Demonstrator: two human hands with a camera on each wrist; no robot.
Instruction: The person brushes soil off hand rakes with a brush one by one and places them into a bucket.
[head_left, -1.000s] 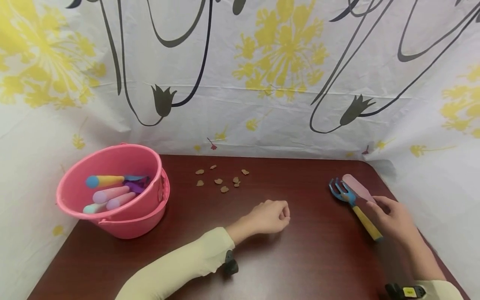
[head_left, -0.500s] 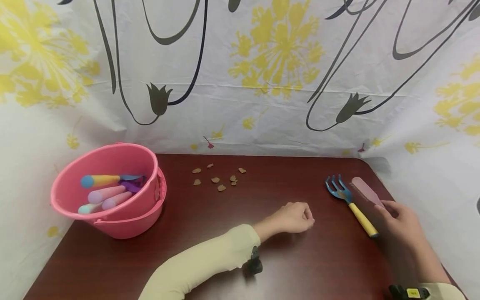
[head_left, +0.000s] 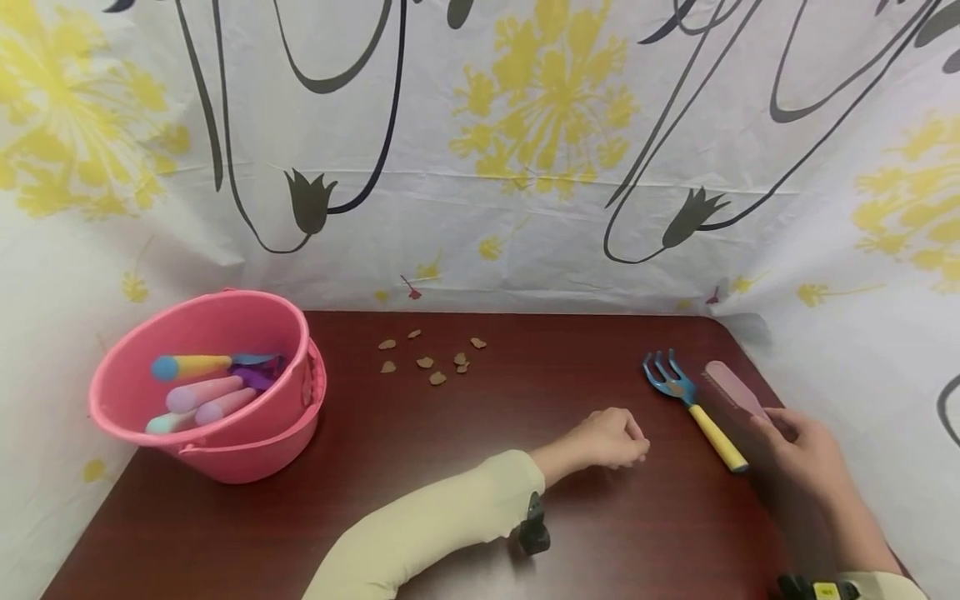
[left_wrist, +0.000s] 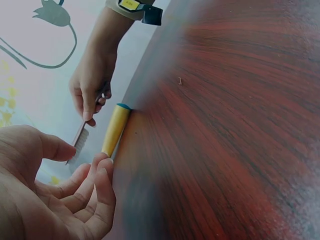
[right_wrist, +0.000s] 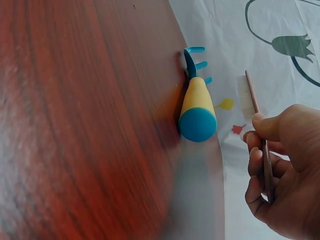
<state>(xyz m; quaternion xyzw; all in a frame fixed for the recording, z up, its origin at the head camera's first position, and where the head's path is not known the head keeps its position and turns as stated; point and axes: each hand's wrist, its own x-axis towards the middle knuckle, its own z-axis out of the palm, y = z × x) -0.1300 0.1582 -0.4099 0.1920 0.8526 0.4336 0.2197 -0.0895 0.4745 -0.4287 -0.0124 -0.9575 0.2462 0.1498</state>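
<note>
My right hand (head_left: 808,454) grips a pink brush (head_left: 735,388) by its handle at the table's right edge. Pale bristles on the brush (right_wrist: 245,100) show in the right wrist view, facing the hand fork. A small garden hand fork (head_left: 715,433) with blue tines and a yellow handle lies on the table just left of the brush, apart from it. My left hand (head_left: 611,437) is over the table, left of the fork. In the left wrist view the left hand (left_wrist: 55,190) has loosely bent fingers and holds nothing.
Two nested pink buckets (head_left: 225,446) stand at the table's left; the upper one is tilted and holds several pastel-handled tools (head_left: 202,393). Several small brown flakes (head_left: 425,362) lie at the back middle. A patterned white cloth (head_left: 450,250) hangs behind and around the table.
My left hand has moved right, toward the hand fork. The brush in my right hand has shifted away from the fork's tines. The head view has panned slightly right.
</note>
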